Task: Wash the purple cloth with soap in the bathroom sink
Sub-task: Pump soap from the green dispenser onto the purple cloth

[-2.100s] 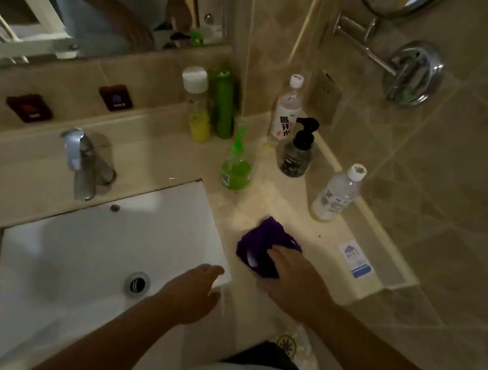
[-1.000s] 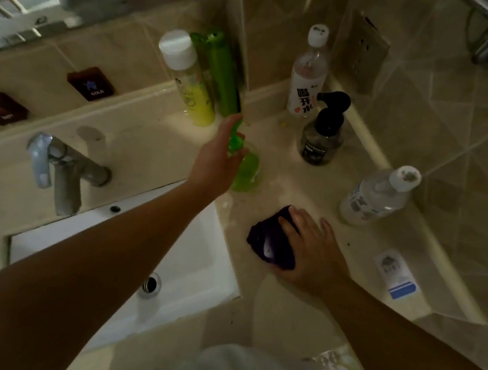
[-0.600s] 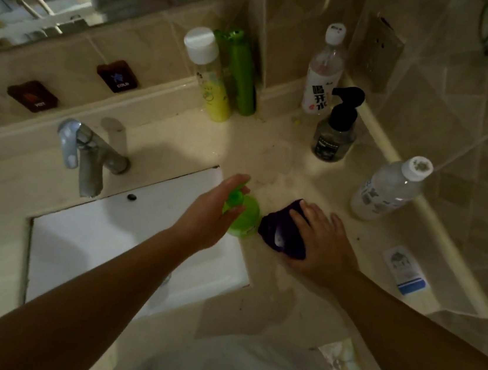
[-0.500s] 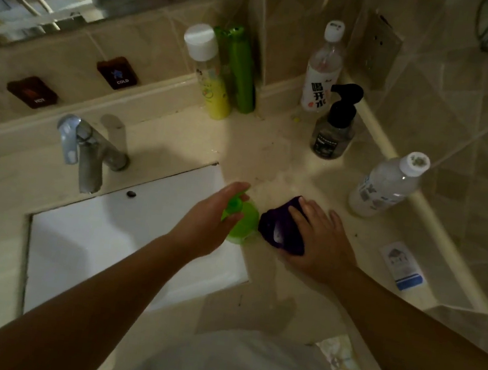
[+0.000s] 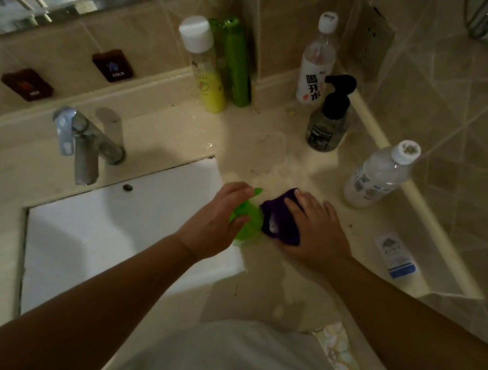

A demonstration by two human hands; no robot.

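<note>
A crumpled purple cloth (image 5: 278,219) lies on the beige counter just right of the white sink (image 5: 107,238). My right hand (image 5: 314,227) rests on the cloth, fingers spread and curled over its right side, pinning it down. A small green soap pump bottle (image 5: 248,225) stands at the sink's right corner, touching the cloth. My left hand (image 5: 217,215) is closed around the bottle's top, palm over the pump, with the nozzle poking out toward the cloth. The sink basin is dry-looking and holds nothing.
A chrome faucet (image 5: 83,143) stands behind the sink. Bottles line the back and right wall: yellow-green (image 5: 208,66), green (image 5: 236,61), white-labelled (image 5: 316,61), black pump (image 5: 329,118), clear with white cap (image 5: 379,173). A small card (image 5: 395,255) lies at right.
My left hand reached to the green bottle near the back, brought it down beside the cloth and now covers its pump. My right hand stayed on the cloth.
</note>
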